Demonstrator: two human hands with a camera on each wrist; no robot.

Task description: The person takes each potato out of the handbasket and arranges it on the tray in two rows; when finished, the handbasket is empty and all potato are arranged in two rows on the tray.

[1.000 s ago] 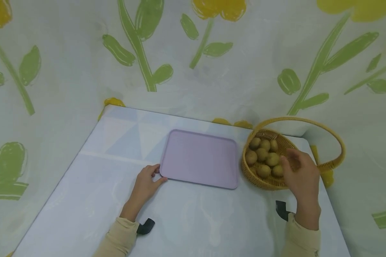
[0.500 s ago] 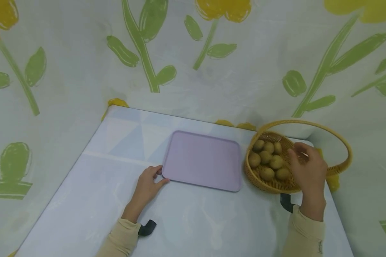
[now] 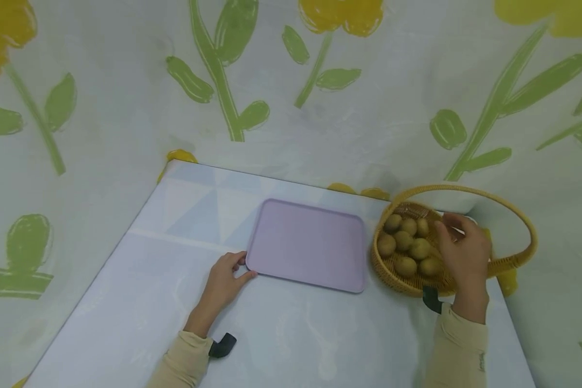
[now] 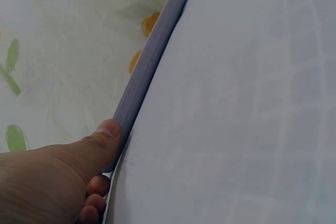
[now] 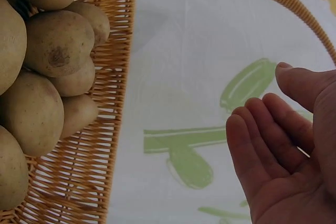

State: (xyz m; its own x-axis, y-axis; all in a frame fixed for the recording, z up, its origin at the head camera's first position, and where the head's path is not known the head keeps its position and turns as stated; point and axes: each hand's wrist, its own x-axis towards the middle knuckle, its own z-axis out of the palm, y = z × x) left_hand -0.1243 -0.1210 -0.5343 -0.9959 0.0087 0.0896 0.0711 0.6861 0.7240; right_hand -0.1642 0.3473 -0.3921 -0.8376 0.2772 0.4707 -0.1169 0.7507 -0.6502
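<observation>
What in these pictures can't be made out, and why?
Head view: part of the basket, hidden behind the right hand.
Head view: the mark on the right sleeve, too small to read.
Right wrist view: the leftmost potatoes, cut off by the left edge.
Left wrist view: most of the basket, cut off by the top edge.

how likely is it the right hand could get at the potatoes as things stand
Probably yes: the right hand looks empty to the right of the potatoes, the basket is open on top, and in the head view its handle does not cross in front of them.
</observation>
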